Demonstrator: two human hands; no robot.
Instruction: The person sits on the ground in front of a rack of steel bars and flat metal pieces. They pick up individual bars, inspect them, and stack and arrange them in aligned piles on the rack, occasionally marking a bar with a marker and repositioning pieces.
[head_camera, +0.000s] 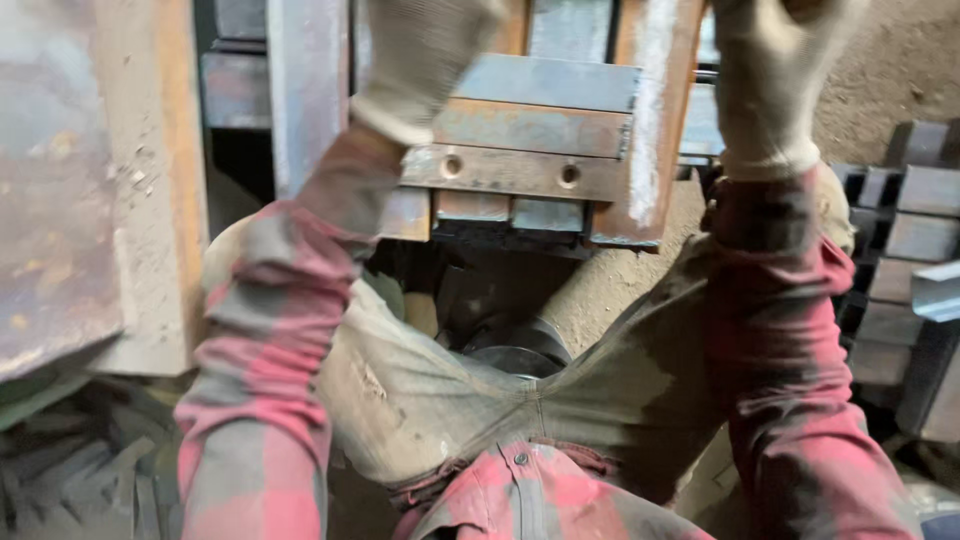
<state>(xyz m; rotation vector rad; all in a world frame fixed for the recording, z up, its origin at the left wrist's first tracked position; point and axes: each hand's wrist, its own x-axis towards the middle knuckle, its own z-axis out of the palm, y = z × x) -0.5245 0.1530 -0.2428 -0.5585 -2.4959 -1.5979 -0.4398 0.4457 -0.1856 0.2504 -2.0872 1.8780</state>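
Observation:
Both my hands wear pale work gloves and are raised toward the top of the head view. My left hand (425, 55) rests against the left side of a rusty steel block assembly (530, 150) with two bolt holes in its front plate. My right hand (770, 75) is up at the right beside an upright rusty steel bar (650, 120). The fingers of both hands are cut off by the frame's top edge, so what they grip is hidden. My red plaid sleeves and grey trousers fill the lower view.
A large rusty machine frame (90, 180) stands at the left. Stacked grey metal pieces (915, 240) lie at the right. Dark metal scraps (80, 460) cover the floor at lower left. A dark round part (515, 355) sits below the block, between my knees.

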